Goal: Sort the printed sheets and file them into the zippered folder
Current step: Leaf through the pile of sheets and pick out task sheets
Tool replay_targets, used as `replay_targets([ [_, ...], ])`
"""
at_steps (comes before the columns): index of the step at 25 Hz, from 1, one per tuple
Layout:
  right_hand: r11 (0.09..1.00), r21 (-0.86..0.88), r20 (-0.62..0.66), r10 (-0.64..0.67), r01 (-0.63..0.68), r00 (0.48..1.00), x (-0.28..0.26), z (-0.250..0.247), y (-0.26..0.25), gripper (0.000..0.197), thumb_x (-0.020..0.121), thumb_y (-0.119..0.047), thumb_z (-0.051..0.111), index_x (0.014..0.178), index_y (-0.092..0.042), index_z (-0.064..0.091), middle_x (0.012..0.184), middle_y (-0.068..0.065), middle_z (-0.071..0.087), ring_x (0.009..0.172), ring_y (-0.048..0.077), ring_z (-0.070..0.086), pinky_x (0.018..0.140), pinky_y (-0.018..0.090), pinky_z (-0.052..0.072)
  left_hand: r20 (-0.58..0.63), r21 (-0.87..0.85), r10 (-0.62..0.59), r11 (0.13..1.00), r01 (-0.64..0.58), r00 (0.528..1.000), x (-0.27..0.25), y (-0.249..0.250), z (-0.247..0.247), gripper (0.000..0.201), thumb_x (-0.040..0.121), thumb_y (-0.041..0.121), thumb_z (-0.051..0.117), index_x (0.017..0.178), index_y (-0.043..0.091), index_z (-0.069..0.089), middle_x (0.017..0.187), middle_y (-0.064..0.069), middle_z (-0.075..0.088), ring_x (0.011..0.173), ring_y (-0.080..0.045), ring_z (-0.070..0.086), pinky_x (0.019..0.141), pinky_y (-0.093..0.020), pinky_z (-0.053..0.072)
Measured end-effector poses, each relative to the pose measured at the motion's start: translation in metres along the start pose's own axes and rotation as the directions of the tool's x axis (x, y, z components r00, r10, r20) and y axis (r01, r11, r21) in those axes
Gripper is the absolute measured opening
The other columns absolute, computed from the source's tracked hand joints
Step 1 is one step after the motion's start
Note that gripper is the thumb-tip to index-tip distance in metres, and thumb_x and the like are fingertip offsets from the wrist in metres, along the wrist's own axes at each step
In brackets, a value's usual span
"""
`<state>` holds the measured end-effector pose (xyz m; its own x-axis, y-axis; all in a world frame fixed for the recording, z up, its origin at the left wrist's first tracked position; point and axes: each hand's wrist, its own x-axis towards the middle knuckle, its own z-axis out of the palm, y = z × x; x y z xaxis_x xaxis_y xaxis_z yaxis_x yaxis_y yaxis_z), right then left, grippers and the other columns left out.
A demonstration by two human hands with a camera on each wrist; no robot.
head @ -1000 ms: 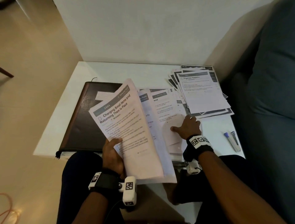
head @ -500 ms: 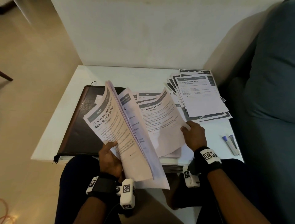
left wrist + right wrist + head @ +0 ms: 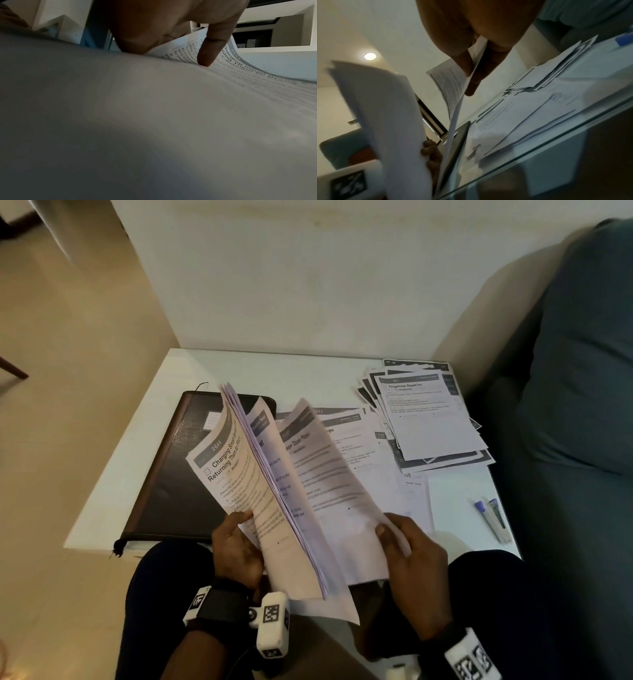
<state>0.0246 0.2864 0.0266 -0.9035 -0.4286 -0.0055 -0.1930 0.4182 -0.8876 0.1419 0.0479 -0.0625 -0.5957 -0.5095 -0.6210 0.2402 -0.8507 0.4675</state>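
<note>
My left hand (image 3: pixel 236 546) grips a thick stack of printed sheets (image 3: pixel 239 474) upright over my lap, thumb (image 3: pixel 209 54) pressed on the top page headed "Charging Small Items". My right hand (image 3: pixel 407 553) pinches the lower edge of a single printed sheet (image 3: pixel 322 484), lifted and tilted toward the stack; the right wrist view shows this sheet (image 3: pixel 452 83) held between thumb and fingers. The dark zippered folder (image 3: pixel 178 474) lies closed on the white table (image 3: pixel 301 371) at the left, partly hidden by the stack.
A fanned pile of sheets topped "Organize Napkins" (image 3: pixel 424 416) sits at the table's back right. More loose sheets (image 3: pixel 370 450) lie flat in the middle. Pens (image 3: pixel 489 518) lie near the right edge. A teal sofa (image 3: pixel 582 405) borders the right side.
My right hand picked one sheet off the flat middle pile, lifted it and drew it back toward me. The stack in my left hand tilted more upright.
</note>
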Motion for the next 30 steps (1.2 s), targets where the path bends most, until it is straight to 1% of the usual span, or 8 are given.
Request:
replay_targets([
  [4, 0.991, -0.093, 0.057, -0.094, 0.099, 0.994, -0.028, 0.016, -0.010, 0.008, 0.101, -0.037, 0.057, 0.104, -0.044, 0.060, 0.089, -0.044, 0.056, 0.089, -0.023, 0.059, 0.073, -0.004, 0.042, -0.002, -0.004, -0.029, 1.000, 0.029, 1.000, 0.000, 0.000, -0.002, 0.092, 0.072, 0.028, 0.077, 0.156, 0.015, 0.042, 0.122, -0.015, 0.061, 0.111, -0.037, 0.060, 0.115, -0.061, 0.033],
  [7, 0.991, -0.046, 0.098, -0.119, 0.124, 0.988, -0.038, 0.024, -0.012, 0.039, 0.096, -0.071, 0.041, 0.108, -0.043, 0.065, 0.097, -0.039, 0.060, 0.095, -0.012, 0.064, 0.085, 0.004, 0.048, -0.014, -0.010, -0.029, 1.000, 0.029, 0.999, -0.002, -0.001, 0.001, 0.080, 0.081, 0.029, 0.068, 0.155, 0.014, 0.043, 0.115, -0.013, 0.064, 0.103, -0.034, 0.063, 0.111, -0.058, 0.039],
  [11, 0.981, -0.037, -0.031, -0.191, 0.190, 0.981, -0.044, 0.026, -0.026, 0.030, 0.095, -0.047, 0.055, 0.113, -0.032, 0.073, 0.103, -0.039, 0.062, 0.099, -0.019, 0.061, 0.080, -0.003, 0.042, -0.023, 0.023, 0.011, 1.000, -0.011, 1.000, -0.005, -0.001, 0.008, 0.067, 0.090, 0.024, 0.058, 0.155, 0.014, 0.045, 0.120, -0.012, 0.064, 0.102, -0.031, 0.066, 0.095, -0.050, 0.054],
  [15, 0.989, 0.009, -0.037, -0.149, 0.149, 0.988, -0.045, 0.024, -0.038, 0.016, 0.095, -0.051, 0.057, 0.108, -0.049, 0.066, 0.094, -0.046, 0.062, 0.098, -0.018, 0.061, 0.077, -0.003, 0.043, -0.004, 0.063, 0.081, 0.995, -0.081, 0.997, -0.011, -0.002, 0.016, 0.046, 0.102, 0.019, 0.045, 0.147, 0.014, 0.052, 0.116, -0.011, 0.069, 0.097, -0.029, 0.070, 0.091, -0.048, 0.055],
  [20, 0.989, 0.130, 0.106, -0.082, 0.068, 0.991, -0.044, 0.028, -0.031, 0.012, 0.093, -0.054, 0.061, 0.104, -0.050, 0.064, 0.096, -0.026, 0.072, 0.094, -0.001, 0.069, 0.072, 0.018, 0.056, 0.019, 0.102, 0.064, 0.993, -0.066, 0.998, -0.012, -0.002, 0.017, 0.044, 0.099, 0.019, 0.049, 0.142, 0.013, 0.056, 0.109, -0.011, 0.072, 0.097, -0.029, 0.071, 0.093, -0.049, 0.054],
  [23, 0.986, 0.164, 0.247, -0.001, -0.041, 0.969, -0.037, 0.023, -0.026, 0.023, 0.096, -0.016, 0.069, 0.101, -0.039, 0.068, 0.096, -0.014, 0.075, 0.094, 0.006, 0.071, 0.078, 0.032, 0.060, 0.021, 0.122, 0.128, 0.984, -0.129, 0.992, -0.009, 0.001, 0.018, 0.045, 0.097, 0.014, 0.052, 0.142, 0.008, 0.056, 0.116, -0.013, 0.070, 0.110, -0.035, 0.065, 0.099, -0.052, 0.051],
  [25, 0.951, 0.287, 0.312, 0.017, -0.112, 0.950, -0.022, 0.011, -0.032, 0.037, 0.094, 0.003, 0.058, 0.106, -0.030, 0.071, 0.104, -0.006, 0.077, 0.101, 0.014, 0.072, 0.086, 0.041, 0.061, 0.048, 0.163, 0.290, 0.942, -0.294, 0.956, -0.011, 0.007, 0.028, 0.038, 0.097, 0.007, 0.054, 0.134, 0.008, 0.061, 0.120, -0.014, 0.070, 0.116, -0.038, 0.065, 0.094, -0.048, 0.055],
  [30, 0.863, 0.501, 0.298, -0.113, -0.055, 0.948, 0.043, -0.020, -0.051, 0.028, 0.100, -0.013, 0.060, 0.128, -0.011, 0.065, 0.120, 0.003, 0.075, 0.111, 0.019, 0.071, 0.092, 0.032, 0.058, 0.204, 0.320, 0.556, 0.740, -0.592, 0.806, -0.024, 0.026, 0.082, 0.027, 0.095, -0.004, 0.060, 0.119, 0.008, 0.064, 0.112, -0.005, 0.075, 0.108, -0.027, 0.072, 0.081, -0.034, 0.061],
])
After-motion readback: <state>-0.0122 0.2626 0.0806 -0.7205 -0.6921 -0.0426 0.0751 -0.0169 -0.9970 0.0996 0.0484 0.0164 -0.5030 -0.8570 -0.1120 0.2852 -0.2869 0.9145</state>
